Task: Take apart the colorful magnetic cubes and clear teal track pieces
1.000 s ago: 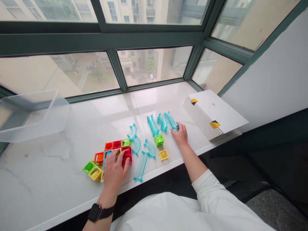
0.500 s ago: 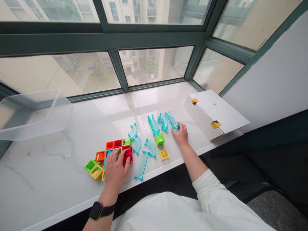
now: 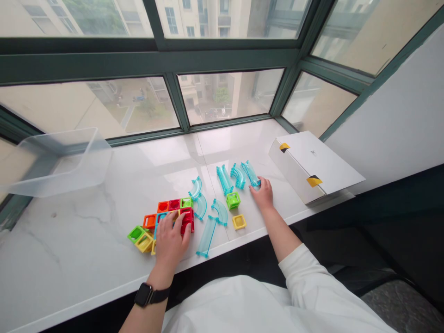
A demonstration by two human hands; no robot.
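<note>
My left hand (image 3: 171,238) rests over a cluster of hollow plastic cube blocks, its fingers spread and hiding part of them. Red blocks (image 3: 187,217) lie by its fingertips, and an orange block (image 3: 150,221) and a green block (image 3: 136,234) are to its left. My right hand (image 3: 263,194) pinches the near end of a straight translucent blue track piece (image 3: 250,172). Beside that piece lie a curved blue track piece (image 3: 238,175) and another straight one (image 3: 225,179). A green cube (image 3: 233,200) and a yellow cube (image 3: 239,222) sit between my hands.
More blue track pieces lie mid-counter, including a straight piece (image 3: 206,237) near the front edge. A clear plastic bin (image 3: 86,171) stands at the left. A white box (image 3: 319,159) with yellow-black tabs is at the right. Windows border the white counter (image 3: 86,259).
The view has shifted slightly, so everything sits a little further right. Both hands keep nearly the same places on the blocks and the track piece.
</note>
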